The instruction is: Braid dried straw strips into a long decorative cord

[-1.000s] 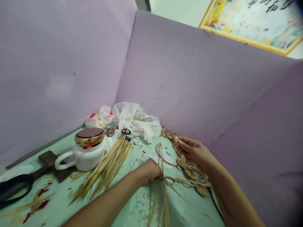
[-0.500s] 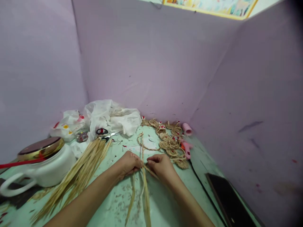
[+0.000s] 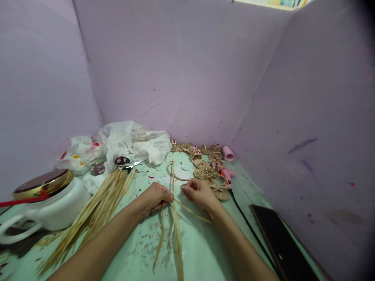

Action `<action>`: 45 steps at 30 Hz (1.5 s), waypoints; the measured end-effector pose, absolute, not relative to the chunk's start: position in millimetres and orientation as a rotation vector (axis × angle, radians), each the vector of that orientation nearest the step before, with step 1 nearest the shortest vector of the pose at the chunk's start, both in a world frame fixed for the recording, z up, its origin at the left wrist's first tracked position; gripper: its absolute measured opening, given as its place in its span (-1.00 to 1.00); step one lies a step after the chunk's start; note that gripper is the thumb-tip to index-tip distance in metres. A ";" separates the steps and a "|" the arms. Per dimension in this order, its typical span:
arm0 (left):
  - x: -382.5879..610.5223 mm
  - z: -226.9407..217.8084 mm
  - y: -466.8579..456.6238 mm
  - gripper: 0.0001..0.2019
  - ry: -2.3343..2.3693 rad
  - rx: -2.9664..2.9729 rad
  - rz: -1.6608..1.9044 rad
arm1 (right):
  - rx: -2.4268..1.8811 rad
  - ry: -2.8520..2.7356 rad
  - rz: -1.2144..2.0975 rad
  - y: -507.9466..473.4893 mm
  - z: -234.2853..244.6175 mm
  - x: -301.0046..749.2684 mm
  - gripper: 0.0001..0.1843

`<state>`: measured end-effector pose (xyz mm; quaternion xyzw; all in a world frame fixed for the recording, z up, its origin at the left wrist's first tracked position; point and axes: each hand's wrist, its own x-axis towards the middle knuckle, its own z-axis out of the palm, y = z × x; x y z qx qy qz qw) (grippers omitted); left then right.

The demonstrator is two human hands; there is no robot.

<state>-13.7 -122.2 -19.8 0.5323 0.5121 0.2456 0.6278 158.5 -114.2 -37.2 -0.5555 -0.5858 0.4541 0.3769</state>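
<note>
My left hand [image 3: 156, 197] is closed in a pinch on a thin braided straw cord [image 3: 173, 181], where loose strands begin. The cord stretches away from me along the green tabletop [image 3: 205, 253] and curves into a loop. Pale flat strands [image 3: 177, 246] hang from the pinch toward me. One side strand [image 3: 193, 213] slants right, below my right hand [image 3: 200, 192]. That hand's thumb and fingers are pressed together just right of the cord; what they hold, if anything, I cannot make out.
At left lie a straw bundle [image 3: 96, 210], scissors [image 3: 131, 166], a white teapot-like vessel [image 3: 63, 207] and plastic bags [image 3: 134, 140]. Coiled rope pieces with beads [image 3: 208, 173], a pink glue gun [image 3: 227, 174], a pink spool [image 3: 227, 153] and a dark flat object [image 3: 281, 242] are at right.
My right hand has risen slightly and moved off the slanting strand, which now shows longer. My left hand keeps its pinch on the cord. The view has tilted down and shifted a little right.
</note>
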 end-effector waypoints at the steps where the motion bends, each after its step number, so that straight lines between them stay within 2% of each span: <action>1: -13.6 -19.5 -122.2 -0.89 1.177 1.216 0.562 | -1.419 -1.412 1.146 -107.3 -40.5 162.8 -0.89; 4: -13.3 -18.2 -122.5 -0.91 1.185 1.208 0.562 | -1.466 -1.280 1.083 -91.4 -47.6 173.5 -0.85; 8: -12.7 -18.0 -122.8 -0.91 1.185 1.214 0.574 | -1.582 -1.436 0.661 -93.0 -45.7 175.7 -0.84; 16: -12.1 -19.5 -123.7 -0.88 1.175 1.211 0.609 | -1.550 -1.519 1.160 -123.5 -44.0 134.6 -0.88; 20: -11.6 -19.6 -124.3 -0.89 1.206 1.201 0.596 | -1.548 -1.382 1.379 -130.8 -32.5 129.7 -0.90; 29: -11.5 -23.3 -122.6 -0.88 1.189 1.213 0.585 | -1.487 -1.208 1.688 -139.1 -5.3 135.9 -0.90; 40: -8.6 -19.3 -124.1 -0.90 1.235 1.201 0.588 | -1.607 -1.138 1.645 -136.8 -19.1 128.2 -0.92; 45: -9.7 -22.5 -123.2 -0.88 1.218 1.224 0.594 | -1.625 -1.412 1.399 -132.8 -31.8 127.7 -0.90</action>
